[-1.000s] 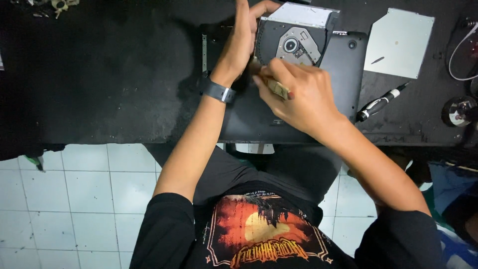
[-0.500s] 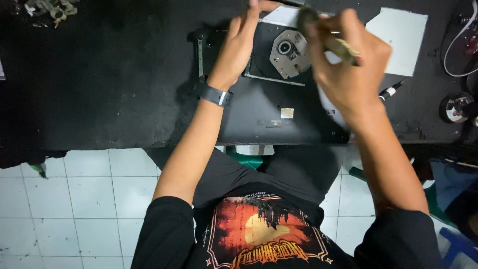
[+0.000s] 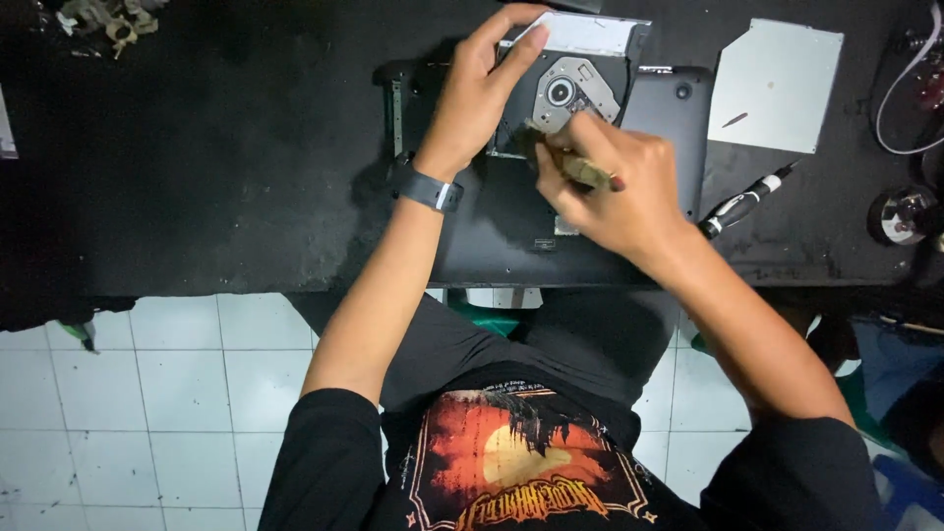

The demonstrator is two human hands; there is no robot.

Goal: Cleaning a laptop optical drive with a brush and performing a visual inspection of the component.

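Observation:
My left hand point(image 3: 479, 93) grips the left edge of an opened optical disc drive point(image 3: 575, 79), holding it tilted over a dark laptop base point(image 3: 511, 226) on the black bench. A grey band sits on that wrist. My right hand point(image 3: 615, 187) is closed on a small brush with a wooden handle point(image 3: 587, 172). The brush's head rests at the drive's lower edge, just below the round spindle hub. Part of the brush is hidden by my fingers.
A flat silver cover plate point(image 3: 777, 84) lies at the back right. A black and white screwdriver point(image 3: 744, 204) lies beside the laptop. A round metal object point(image 3: 900, 216) and white cable point(image 3: 910, 93) sit far right. Small metal parts point(image 3: 103, 20) lie top left.
My right hand swung the brush up over the drive's right side half a second ago, then came back down to its lower edge. My left hand kept its hold.

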